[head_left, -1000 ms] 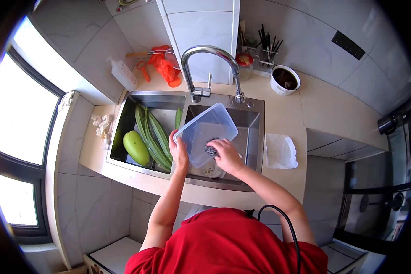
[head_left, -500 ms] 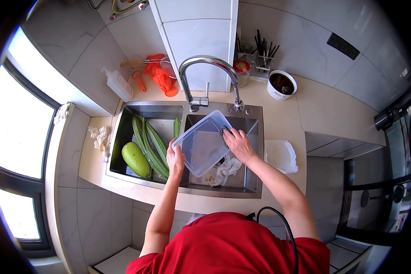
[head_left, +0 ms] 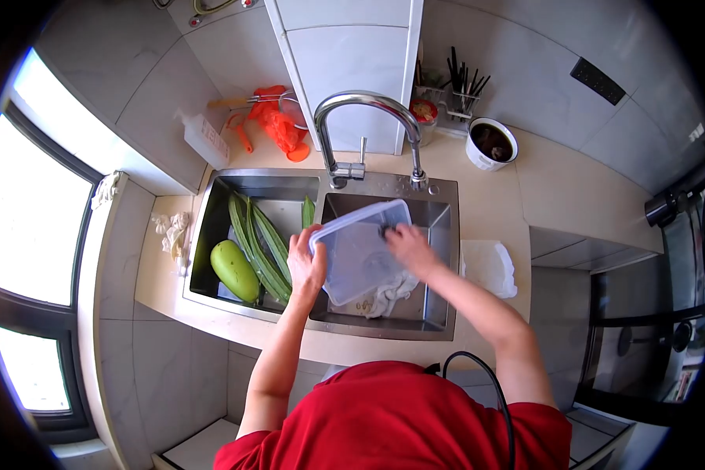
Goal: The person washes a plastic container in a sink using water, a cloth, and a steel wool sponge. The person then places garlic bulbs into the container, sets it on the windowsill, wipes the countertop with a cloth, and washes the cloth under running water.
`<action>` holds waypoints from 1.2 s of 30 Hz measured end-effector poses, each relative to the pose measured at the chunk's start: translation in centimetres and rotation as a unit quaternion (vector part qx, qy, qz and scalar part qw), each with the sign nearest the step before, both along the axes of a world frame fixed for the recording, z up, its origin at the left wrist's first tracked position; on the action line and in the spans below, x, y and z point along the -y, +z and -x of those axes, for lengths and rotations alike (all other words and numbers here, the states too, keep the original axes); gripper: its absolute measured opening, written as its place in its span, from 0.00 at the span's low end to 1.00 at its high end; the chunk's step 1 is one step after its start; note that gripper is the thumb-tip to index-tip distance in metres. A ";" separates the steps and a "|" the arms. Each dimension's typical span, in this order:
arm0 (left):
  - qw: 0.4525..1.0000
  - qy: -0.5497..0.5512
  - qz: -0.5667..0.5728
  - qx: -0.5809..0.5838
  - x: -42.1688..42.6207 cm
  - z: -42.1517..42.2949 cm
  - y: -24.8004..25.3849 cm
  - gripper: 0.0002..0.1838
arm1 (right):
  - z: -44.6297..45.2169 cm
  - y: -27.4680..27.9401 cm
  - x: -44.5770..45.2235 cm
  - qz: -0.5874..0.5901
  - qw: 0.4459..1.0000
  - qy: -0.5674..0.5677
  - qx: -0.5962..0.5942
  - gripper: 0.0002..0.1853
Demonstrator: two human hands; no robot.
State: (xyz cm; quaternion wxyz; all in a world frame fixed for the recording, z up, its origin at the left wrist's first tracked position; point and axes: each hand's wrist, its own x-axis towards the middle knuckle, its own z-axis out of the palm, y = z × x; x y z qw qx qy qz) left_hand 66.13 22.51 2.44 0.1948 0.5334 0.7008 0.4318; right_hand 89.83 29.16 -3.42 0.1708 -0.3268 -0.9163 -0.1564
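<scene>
Over the right sink basin (head_left: 440, 290), my left hand (head_left: 306, 262) grips the left rim of a clear plastic container (head_left: 356, 258), which is tilted. My right hand (head_left: 410, 247), slightly blurred, is closed on a dark scrubber (head_left: 386, 230) at the container's inner right side. Most of the scrubber is hidden by my fingers. Beneath the container a white cloth (head_left: 390, 296) lies on the basin floor. The chrome faucet (head_left: 366, 98) arches behind the container.
The left basin holds a green gourd (head_left: 234, 271) and long ridged gourds (head_left: 260, 244). Behind it are a white bottle (head_left: 205, 141) and a red bag (head_left: 276, 124). At right are a bowl of dark liquid (head_left: 491, 144) and a translucent lid-like piece (head_left: 489, 268).
The container has tilted and turned a little in my left hand. My right hand with the scrubber moved up and right from the container's middle, then slightly down along its right side.
</scene>
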 end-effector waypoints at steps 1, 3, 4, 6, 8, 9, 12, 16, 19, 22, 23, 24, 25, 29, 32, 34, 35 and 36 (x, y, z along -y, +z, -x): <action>1.000 0.000 -0.001 -0.019 -0.2 0.0 0.3 0.17 | 0.3 -2.2 1.4 0.118 0.993 0.021 0.004 0.08; 0.999 0.002 -0.001 -0.037 -0.2 -0.2 0.5 0.17 | 0.7 -3.2 2.3 0.310 0.948 0.048 0.056 0.11; 0.999 -0.010 0.011 -0.048 0.0 -0.1 0.3 0.17 | 0.9 -2.5 1.9 0.312 0.947 0.049 0.056 0.11; 0.998 -0.024 0.029 -0.059 0.4 0.3 0.1 0.17 | 1.0 -0.6 0.1 0.136 0.989 -0.041 -0.044 0.11; 0.999 -0.019 0.000 -0.049 0.2 0.7 0.3 0.17 | 1.0 0.3 0.7 0.079 0.992 -0.041 -0.084 0.11; 0.999 -0.010 -0.007 -0.047 0.0 0.7 0.4 0.17 | 1.4 -1.3 2.1 0.235 0.959 -0.097 -0.127 0.11; 0.993 -0.029 -0.017 -0.116 -0.1 0.5 -0.1 0.18 | 1.1 -3.6 3.0 0.348 0.936 -0.011 -0.047 0.10; 0.997 -0.018 -0.005 -0.071 0.3 0.8 0.4 0.19 | 0.6 -2.7 1.7 0.217 0.953 -0.062 -0.202 0.19; 0.995 -0.016 -0.019 -0.095 0.0 0.9 1.0 0.19 | -0.4 -3.6 3.6 0.340 0.931 -0.015 -0.130 0.21; 0.993 -0.013 -0.021 -0.114 0.3 1.4 0.5 0.19 | -0.8 -2.0 4.6 0.325 0.899 -0.140 -0.258 0.21; 0.992 0.004 -0.020 -0.123 0.4 1.7 0.3 0.19 | -1.4 -1.4 4.3 0.292 0.903 -0.169 -0.267 0.21; 0.991 0.021 -0.022 -0.132 0.4 1.8 0.2 0.20 | -1.9 -1.7 4.5 0.294 0.902 -0.169 -0.266 0.21; 0.990 0.022 -0.016 -0.137 0.4 1.8 0.2 0.20 | -2.3 -2.4 4.5 0.306 0.906 -0.196 -0.216 0.20; 0.991 0.035 0.001 -0.132 0.6 1.9 -0.7 0.19 | -4.8 -7.1 3.1 0.401 0.896 -0.165 -0.096 0.21; 0.991 0.053 0.026 -0.121 0.7 1.8 -2.3 0.19 | -4.4 -2.5 -3.0 0.380 0.839 -0.111 -0.373 0.20; 0.993 0.052 0.055 -0.094 0.8 1.4 -3.4 0.19 | -3.5 5.5 -5.8 0.144 0.868 -0.190 -0.435 0.21; 0.992 0.057 0.066 -0.090 0.7 1.0 -4.0 0.18 | -3.0 6.8 -7.9 0.004 0.887 -0.165 -0.431 0.24; 0.993 0.052 0.075 -0.074 0.7 0.5 -4.1 0.17 | -2.3 6.8 -9.0 0.004 0.887 -0.165 -0.431 0.24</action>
